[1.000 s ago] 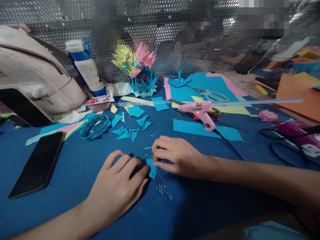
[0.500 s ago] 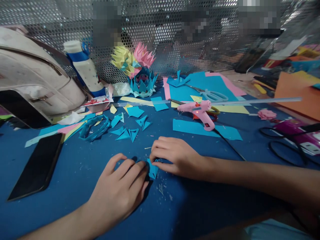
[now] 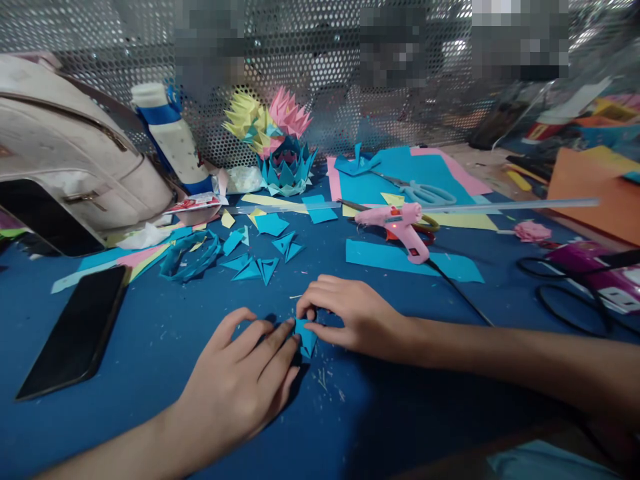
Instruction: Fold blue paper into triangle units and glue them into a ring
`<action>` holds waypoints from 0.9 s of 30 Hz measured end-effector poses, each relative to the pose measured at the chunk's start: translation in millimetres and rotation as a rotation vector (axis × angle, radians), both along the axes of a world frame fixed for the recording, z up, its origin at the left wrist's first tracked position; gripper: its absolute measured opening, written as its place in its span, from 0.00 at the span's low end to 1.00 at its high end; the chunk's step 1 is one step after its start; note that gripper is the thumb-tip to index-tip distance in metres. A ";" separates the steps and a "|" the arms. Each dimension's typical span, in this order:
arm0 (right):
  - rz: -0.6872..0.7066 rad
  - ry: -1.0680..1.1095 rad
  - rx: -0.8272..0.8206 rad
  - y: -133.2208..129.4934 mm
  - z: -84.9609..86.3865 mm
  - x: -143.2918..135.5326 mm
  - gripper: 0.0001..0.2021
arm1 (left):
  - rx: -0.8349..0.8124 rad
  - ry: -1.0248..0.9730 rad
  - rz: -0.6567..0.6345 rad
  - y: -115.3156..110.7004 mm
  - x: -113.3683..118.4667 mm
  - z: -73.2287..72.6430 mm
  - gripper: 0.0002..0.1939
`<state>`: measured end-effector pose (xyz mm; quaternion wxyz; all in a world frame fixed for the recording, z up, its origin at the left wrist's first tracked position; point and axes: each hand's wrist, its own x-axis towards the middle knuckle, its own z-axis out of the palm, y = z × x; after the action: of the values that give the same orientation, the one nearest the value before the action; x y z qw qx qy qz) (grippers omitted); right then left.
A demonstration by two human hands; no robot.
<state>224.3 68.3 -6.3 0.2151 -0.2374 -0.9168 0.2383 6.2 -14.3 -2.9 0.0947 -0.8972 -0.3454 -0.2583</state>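
Observation:
A small folded piece of blue paper lies on the blue tabletop between my hands. My left hand is curled, its fingertips pressing the paper's left edge against the table. From the other side, my right hand pinches the paper's upper part between thumb and fingers. Part of the paper is hidden under the fingertips. Just beyond them lie several folded blue paper pieces. A pink glue gun with a lit red light rests on a blue paper strip.
Two phones, a backpack and a bottle occupy the left. Folded paper flowers stand at the back near a perforated metal panel. Scissors lie on coloured sheets. A black cable trails rightward.
My left fingertips have shifted slightly over the paper's edge, and my right fingers have curled in a little more. The paper stays in nearly the same spot.

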 end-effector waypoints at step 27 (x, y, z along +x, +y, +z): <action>0.011 0.039 0.033 -0.4 1.0 1.6 0.02 | -0.175 -0.002 -0.191 30.0 -21.2 1.3 0.15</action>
<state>225.9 67.9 -5.3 0.2357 -0.2242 -0.9175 0.2289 -15.0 15.6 -1.6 -0.0094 -0.9306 -0.2799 -0.2357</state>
